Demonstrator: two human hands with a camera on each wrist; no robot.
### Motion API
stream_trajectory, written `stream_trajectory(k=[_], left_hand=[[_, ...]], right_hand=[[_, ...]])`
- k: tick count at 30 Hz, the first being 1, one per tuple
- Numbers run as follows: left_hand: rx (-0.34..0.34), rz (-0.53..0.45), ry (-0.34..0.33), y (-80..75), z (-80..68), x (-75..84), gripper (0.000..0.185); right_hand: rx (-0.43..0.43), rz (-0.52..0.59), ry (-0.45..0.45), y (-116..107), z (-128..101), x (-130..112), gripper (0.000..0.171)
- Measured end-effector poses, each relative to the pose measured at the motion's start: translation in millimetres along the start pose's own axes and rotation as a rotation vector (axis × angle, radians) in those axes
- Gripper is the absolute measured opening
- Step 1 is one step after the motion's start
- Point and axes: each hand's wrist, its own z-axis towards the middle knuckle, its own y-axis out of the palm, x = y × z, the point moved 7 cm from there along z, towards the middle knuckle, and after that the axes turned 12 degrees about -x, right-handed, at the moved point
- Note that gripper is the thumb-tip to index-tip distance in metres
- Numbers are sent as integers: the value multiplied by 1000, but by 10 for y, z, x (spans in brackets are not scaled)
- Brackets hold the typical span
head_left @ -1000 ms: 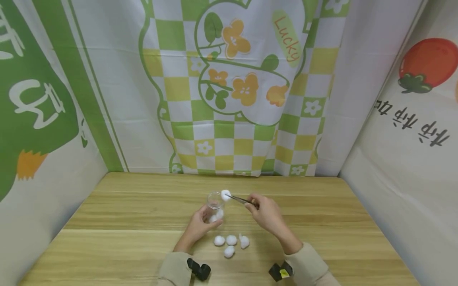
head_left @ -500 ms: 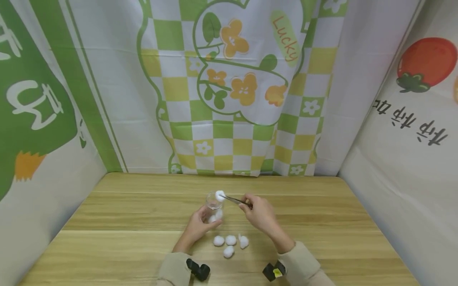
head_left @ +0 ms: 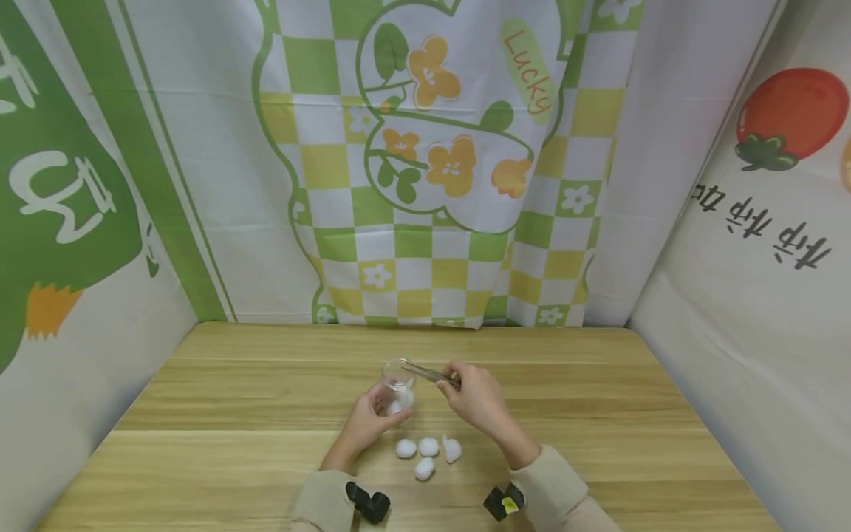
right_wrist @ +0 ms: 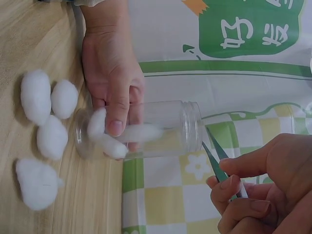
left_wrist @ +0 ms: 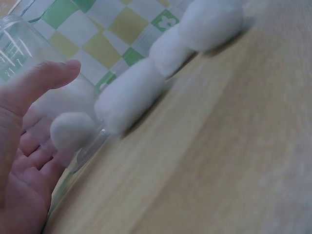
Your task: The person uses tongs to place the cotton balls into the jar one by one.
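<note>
Holding the jar upright, the left hand wraps it. The right hand's fingers pinch tweezers, tips at its mouth.

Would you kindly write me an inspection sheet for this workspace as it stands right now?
Surface: wooden table, pale planks.
Job's things: clear jar upright on the table, three cotton balls inside; four loose cotton balls in front of it; tweezers, tips at the jar mouth, no ball seen between them.
Clutter: nothing seen.
Hands: left hand grips the jar, fingers curled round it; right hand pinches the tweezers.
Cables: nothing seen; a black wrist camera on each sleeve.
Surroundings: checked green and yellow cloth with flowers and "Lucky" behind; printed cloth walls on both sides.
</note>
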Motion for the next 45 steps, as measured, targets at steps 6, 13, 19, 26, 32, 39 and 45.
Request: stream_trajectory(k=[6, 13, 19, 26, 32, 39, 45], left_hand=[[9, 1, -9, -10, 6, -5, 62], [4, 4, -15, -9, 2, -8, 63], [-4, -11, -17, -7, -7, 0, 63], [8, -10, -11, -7, -11, 23, 53], [19, -21, -5, -5, -10, 26, 55], [24, -19, -6, 5, 4, -1, 46], [30, -16, -9, 0, 14, -15, 43]], right_hand=[[0, 10, 2, 2, -2, 19, 12], [10, 7, -8, -14, -13, 30, 12], [7, 23, -5, -51, -56, 44, 12], [1, 18, -7, -117, -104, 53, 13], [-12, 47, -25, -106, -122, 101, 12], [-1, 83, -19, -97, -172, 183, 10], [19, 67, -5, -125, -213, 220, 10]])
